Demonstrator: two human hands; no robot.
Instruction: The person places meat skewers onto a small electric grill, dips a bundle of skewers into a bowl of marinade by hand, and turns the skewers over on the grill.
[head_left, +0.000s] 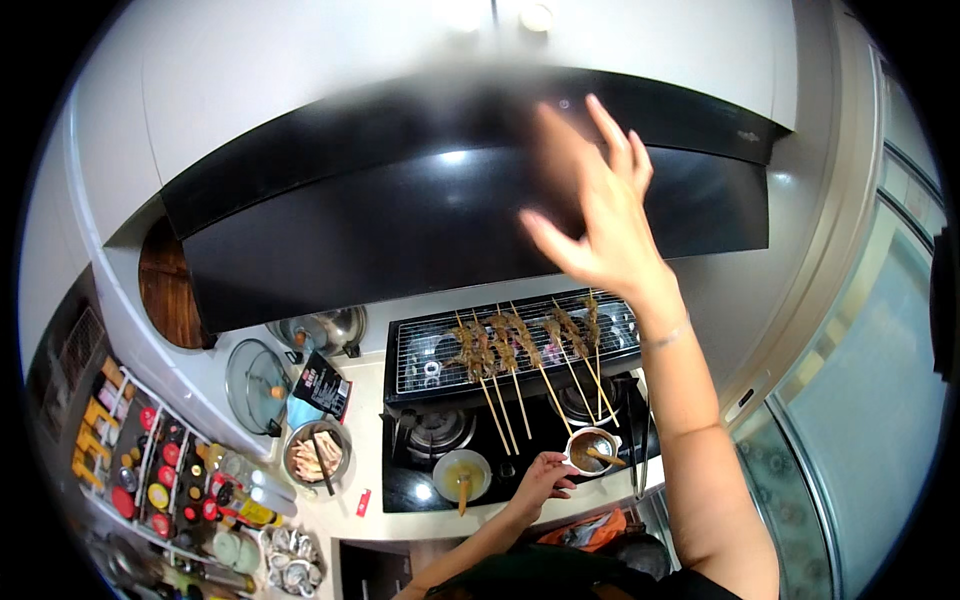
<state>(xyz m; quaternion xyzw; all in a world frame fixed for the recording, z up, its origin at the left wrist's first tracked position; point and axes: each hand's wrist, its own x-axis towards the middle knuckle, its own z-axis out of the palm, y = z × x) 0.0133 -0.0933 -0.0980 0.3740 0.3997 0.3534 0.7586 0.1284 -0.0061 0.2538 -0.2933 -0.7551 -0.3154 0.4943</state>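
With its fingertips, my left hand (541, 484) grips the edge of a small white bowl (568, 452) at the front of the stove. Brown sauce (583, 450) and a brush (602, 455) are in that bowl. Raised high, my right hand (615, 214) has its fingers spread and holds nothing, in front of the dark range hood (360, 225); part of it is blurred. Several meat skewers (502, 349) lie across the wire rack of a black charcoal grill (420, 401), their sticks pointing towards me.
A bowl of yellowish liquid (450, 476) with a brush stands on the gas stove (405, 495). Metal tongs (642, 465) lie at its right. To the left are a bowl of pale meat (315, 457), a red lighter (364, 503), a glass lid (251, 390) and several bottles (255, 487).
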